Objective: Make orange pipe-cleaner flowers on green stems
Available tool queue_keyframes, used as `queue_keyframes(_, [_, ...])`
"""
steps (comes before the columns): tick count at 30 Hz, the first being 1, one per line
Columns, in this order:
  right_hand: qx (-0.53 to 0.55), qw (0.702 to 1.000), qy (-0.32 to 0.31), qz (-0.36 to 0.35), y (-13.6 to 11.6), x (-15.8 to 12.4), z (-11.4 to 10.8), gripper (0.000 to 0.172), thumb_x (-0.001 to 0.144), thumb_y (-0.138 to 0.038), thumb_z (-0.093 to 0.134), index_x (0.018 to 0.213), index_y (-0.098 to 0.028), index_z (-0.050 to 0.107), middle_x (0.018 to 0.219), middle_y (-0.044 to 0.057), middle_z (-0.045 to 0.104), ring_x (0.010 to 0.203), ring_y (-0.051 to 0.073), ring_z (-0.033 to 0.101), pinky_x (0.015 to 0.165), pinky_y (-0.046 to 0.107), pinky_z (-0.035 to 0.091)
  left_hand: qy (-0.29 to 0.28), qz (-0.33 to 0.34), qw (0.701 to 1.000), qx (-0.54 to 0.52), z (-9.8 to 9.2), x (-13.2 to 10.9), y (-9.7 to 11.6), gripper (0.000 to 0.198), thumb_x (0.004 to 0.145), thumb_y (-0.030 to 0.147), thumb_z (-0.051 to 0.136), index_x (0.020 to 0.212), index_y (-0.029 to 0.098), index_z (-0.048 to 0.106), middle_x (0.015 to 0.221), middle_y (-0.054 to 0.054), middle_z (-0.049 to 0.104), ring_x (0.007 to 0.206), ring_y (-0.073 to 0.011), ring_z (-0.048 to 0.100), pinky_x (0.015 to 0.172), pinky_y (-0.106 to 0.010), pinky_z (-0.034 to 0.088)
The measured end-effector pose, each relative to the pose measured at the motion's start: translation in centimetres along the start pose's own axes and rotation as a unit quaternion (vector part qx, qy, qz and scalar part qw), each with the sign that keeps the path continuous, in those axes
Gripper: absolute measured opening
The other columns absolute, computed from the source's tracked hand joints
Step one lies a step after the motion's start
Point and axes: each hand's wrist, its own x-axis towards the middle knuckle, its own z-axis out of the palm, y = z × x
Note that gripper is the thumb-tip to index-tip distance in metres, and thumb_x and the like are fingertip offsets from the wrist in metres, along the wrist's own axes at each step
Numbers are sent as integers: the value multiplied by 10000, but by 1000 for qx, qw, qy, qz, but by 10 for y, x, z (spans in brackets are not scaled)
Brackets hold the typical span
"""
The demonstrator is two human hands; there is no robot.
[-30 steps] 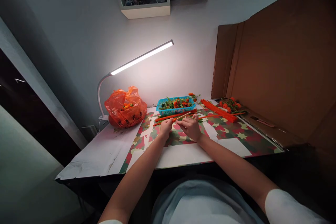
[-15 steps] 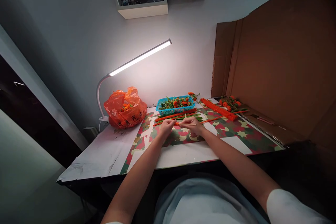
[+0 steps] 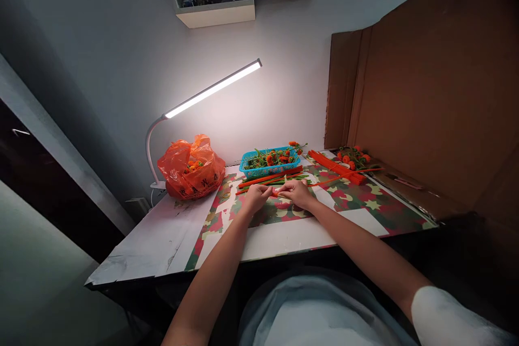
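My left hand [image 3: 259, 194] and my right hand [image 3: 295, 193] meet over the middle of the table, fingertips pinched together. Between them shows a small orange piece of chenille stem [image 3: 275, 193], its exact shape too small to make out. A long orange strand [image 3: 344, 177] runs off to the right from beside my right hand. Just beyond my fingers lie green stems [image 3: 298, 178] and a bundle of orange-red chenille stems [image 3: 259, 179]. Behind these stands a blue basket [image 3: 270, 171] of orange flowers with green stems.
An orange plastic bag [image 3: 192, 178] with orange flowers inside sits at the left, beside a lit clamp lamp [image 3: 214, 89]. Farther right are a thick orange bundle [image 3: 336, 166] and more orange flowers [image 3: 352, 159]. A cardboard sheet [image 3: 421, 92] walls off the right side; a shelf [image 3: 221, 15] hangs above.
The thin pale stick that stuck out across my right hand no longer shows. My right fingers have closed in toward my left ones. The view has shifted slightly.
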Motion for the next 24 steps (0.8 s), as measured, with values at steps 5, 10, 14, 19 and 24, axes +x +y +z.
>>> queue_keyframes(5, [-58, 998, 34, -19, -7, -4, -4, 222, 861, -364, 606, 733, -246, 743, 755, 19, 708, 796, 171, 577, 752, 332, 249, -9, -2, 1000, -11, 0, -1, -1, 482, 811, 488, 435, 449, 177, 372, 507, 45, 191, 497, -87, 166, 492, -261, 125])
queue_keyframes(10, [-115, 992, 40, -33, -8, -6, -8, 240, 889, -364, 576, 748, -247, 731, 746, 10, 702, 777, 157, 564, 760, 333, 215, -34, 26, 999, -25, 1, -5, -1, 502, 750, 569, 541, 477, 152, 484, 502, 46, 237, 518, -87, 187, 499, -248, 129])
queue_keyframes(14, [-135, 989, 45, -50, -8, -5, -9, 249, 889, -384, 577, 744, -246, 725, 714, -3, 686, 751, 143, 554, 755, 324, 195, -32, 31, 999, -27, 1, -7, 0, 513, 756, 586, 532, 490, 147, 507, 506, 43, 270, 521, -87, 213, 502, -238, 148])
queue_keyframes(19, [-180, 977, 68, -95, -8, -5, -9, 292, 921, -358, 526, 738, -230, 714, 681, -1, 665, 715, 137, 538, 743, 325, 185, -22, 6, 999, -37, 2, -5, 2, 525, 738, 608, 541, 469, 162, 473, 497, 42, 264, 521, -93, 215, 500, -244, 155])
queue_keyframes(24, [-200, 967, 94, -129, -10, -7, -4, 257, 916, -312, 538, 734, -209, 687, 705, -4, 669, 721, 139, 525, 762, 336, 184, 35, -10, 999, -26, 6, -4, 0, 559, 734, 608, 541, 442, 186, 319, 512, 44, 190, 520, -95, 167, 505, -266, 120])
